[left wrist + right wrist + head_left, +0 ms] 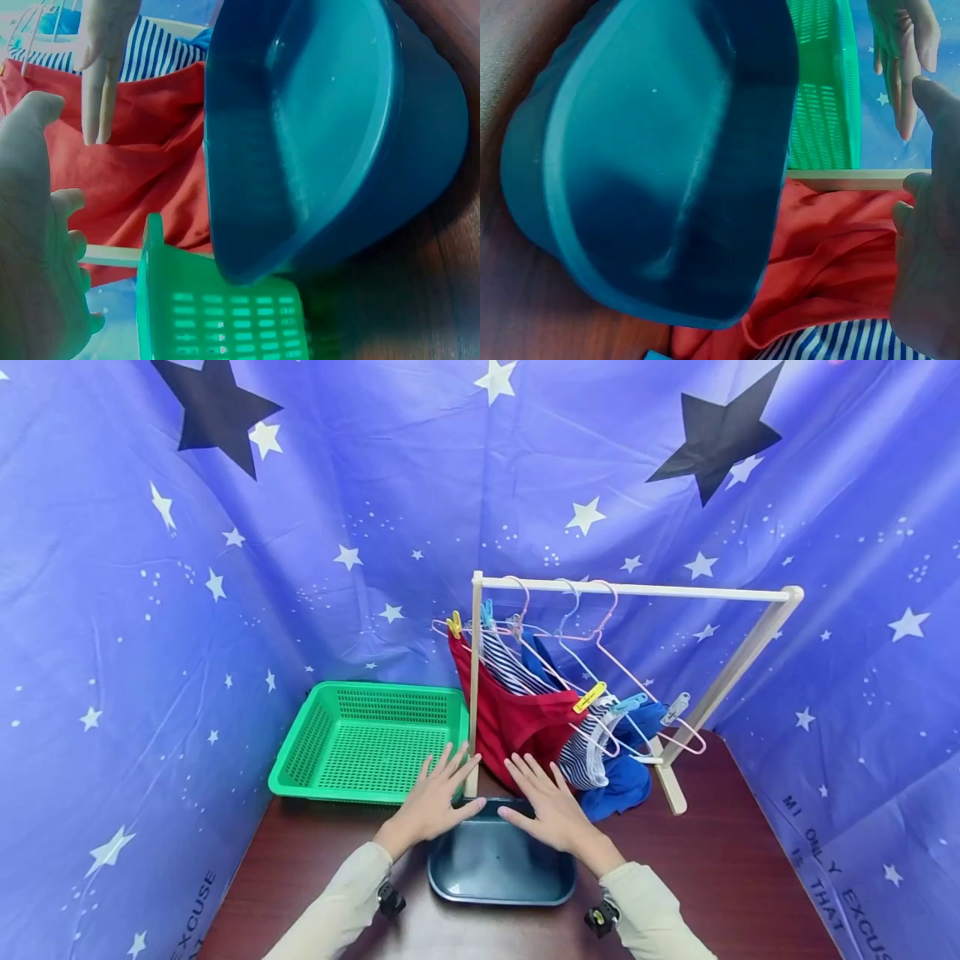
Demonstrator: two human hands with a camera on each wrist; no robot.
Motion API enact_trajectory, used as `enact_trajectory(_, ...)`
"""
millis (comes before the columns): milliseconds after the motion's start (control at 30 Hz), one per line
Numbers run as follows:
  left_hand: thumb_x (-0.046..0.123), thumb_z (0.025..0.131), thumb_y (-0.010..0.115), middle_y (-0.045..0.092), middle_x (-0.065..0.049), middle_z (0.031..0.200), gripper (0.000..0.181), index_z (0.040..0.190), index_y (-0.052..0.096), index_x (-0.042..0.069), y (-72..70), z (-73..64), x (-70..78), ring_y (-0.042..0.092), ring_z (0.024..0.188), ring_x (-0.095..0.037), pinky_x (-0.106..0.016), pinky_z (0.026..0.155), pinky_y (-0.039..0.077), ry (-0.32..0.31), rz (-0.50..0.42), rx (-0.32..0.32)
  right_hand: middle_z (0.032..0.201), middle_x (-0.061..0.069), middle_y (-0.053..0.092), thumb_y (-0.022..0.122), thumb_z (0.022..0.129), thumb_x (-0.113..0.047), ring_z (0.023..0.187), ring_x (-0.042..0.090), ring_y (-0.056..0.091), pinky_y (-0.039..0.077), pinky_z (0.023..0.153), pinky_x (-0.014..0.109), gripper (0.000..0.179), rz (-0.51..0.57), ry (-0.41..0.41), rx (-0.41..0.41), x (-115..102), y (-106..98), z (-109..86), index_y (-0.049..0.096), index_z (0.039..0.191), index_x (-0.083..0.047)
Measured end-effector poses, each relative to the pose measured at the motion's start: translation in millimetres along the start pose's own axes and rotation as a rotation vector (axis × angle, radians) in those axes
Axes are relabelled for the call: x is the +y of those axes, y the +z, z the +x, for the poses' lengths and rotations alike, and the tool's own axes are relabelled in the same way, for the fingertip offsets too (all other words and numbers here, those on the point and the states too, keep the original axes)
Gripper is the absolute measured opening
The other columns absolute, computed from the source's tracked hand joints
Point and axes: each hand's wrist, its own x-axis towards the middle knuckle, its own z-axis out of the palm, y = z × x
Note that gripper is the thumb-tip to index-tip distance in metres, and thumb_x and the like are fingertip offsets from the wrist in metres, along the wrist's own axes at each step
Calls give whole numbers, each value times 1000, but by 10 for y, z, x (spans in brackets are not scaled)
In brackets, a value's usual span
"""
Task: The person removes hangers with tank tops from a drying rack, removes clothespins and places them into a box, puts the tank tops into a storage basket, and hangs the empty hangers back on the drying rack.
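Both hands hover over the far side of a dark blue-green plastic basin (502, 864), holding nothing. My left hand (431, 797) has its fingers stretched forward, near the rack's left post and the green basket. The right hand (551, 806), fingers also straight, is in front of a red garment (525, 718). That garment hangs from a pink hanger by yellow clothespins (590, 697). Behind it hang a striped garment (585, 758) with light blue clothespins and a blue garment (622, 785) with a grey clothespin (675, 708). In both wrist views the basin's inside looks bare.
A wooden clothes rack (637, 589) stands at the back right, its hangers hooked on the top bar. Left of it sits a green perforated basket (367, 793) on the dark wooden table (300, 893). A blue star-printed curtain (420, 485) surrounds the table.
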Motion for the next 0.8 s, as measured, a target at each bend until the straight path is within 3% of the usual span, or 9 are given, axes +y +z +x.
enact_trajectory(200, 66, 98, 46, 17, -5, 172, 78, 162, 28, 25, -78, -31, -75, 6, 160, -32, -67, 124, 9, -22, -47, 12, 169, 6, 27, 51, 99, -63, 157, 35, 22, 14, 123, 66, 81, -2, -65, 21, -90, -143, 38, 27, 162, -20)
enact_trajectory(467, 57, 100, 53, 33, -9, 166, 69, 156, 42, 18, -193, -85, -282, 17, 157, -38, -66, 123, 14, -57, -142, 7, 168, 0, 29, 53, 99, -60, 158, 28, 20, 14, 126, 61, 76, -23, -148, 52, -272, -564, 178, 29, 162, -23)
enact_trajectory(567, 49, 100, 59, 47, -13, 158, 62, 150, 51, 13, -230, -109, -373, 29, 153, -41, -66, 122, 20, -59, -208, 13, 169, -1, 28, 54, 100, -57, 159, 26, 17, 11, 128, 57, 73, -26, -177, 65, -337, -795, 243, 29, 161, -26)
enact_trajectory(800, 32, 99, 66, 69, -11, 133, 40, 131, 68, 8, -287, -155, -538, 61, 130, -32, -51, 111, 46, -74, -331, -21, 167, 4, 33, 56, 103, -46, 158, 29, 19, 13, 128, 56, 65, -3, -212, 167, -474, -1422, 396, 36, 159, -22)
